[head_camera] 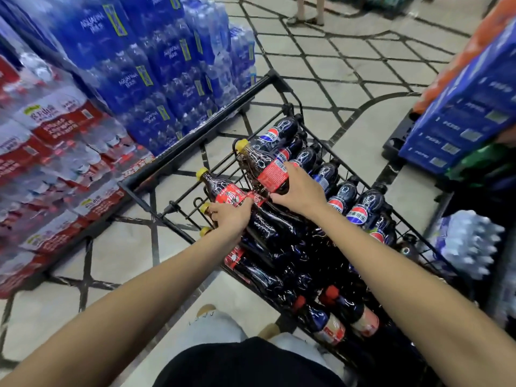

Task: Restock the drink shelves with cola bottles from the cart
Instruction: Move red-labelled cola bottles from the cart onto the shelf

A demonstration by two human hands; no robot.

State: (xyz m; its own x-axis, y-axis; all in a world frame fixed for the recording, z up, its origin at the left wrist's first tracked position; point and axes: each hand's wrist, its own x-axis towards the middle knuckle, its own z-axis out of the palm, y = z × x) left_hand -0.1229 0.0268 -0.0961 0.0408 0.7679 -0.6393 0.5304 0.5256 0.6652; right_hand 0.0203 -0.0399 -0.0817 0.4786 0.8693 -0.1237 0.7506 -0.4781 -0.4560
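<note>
Arms reached forward and down from the person, both bare and nearly straight, meeting over the black wire cart [195, 138] that stood on the pale tiled floor [349, 65]. The left hand [231, 216] lay palm down near the cart's left edge. Its fingers curled over the red label of a yellow-capped dark plastic cola bottle [220, 191], which rested on the heap with its cap pointing up and away to the left. The right hand [298, 188] sat just beside it, a little farther in. Its fingers were spread and wrapped round the lower body of a second yellow-capped cola bottle [262, 163], which sat higher than the rest, tilted, cap toward the cart's far-left rail. Both hands were grasping, one bottle each.

Under them the cart was packed with more dark bottles lying on their sides. Blue-labelled cola bottles [282, 129] ran in a row along the right side, and red-capped cola bottles [332, 325] lay at the near end.

To the left rose stacked blue shrink-wrapped packs of water [134, 65], with red-and-white packs of water [55, 129] nearer. Blue cardboard cartons [469, 107] stood stacked to the right. A clear shrink-wrapped pack of small bottles [469, 241] sat beside the cart's right edge.
</note>
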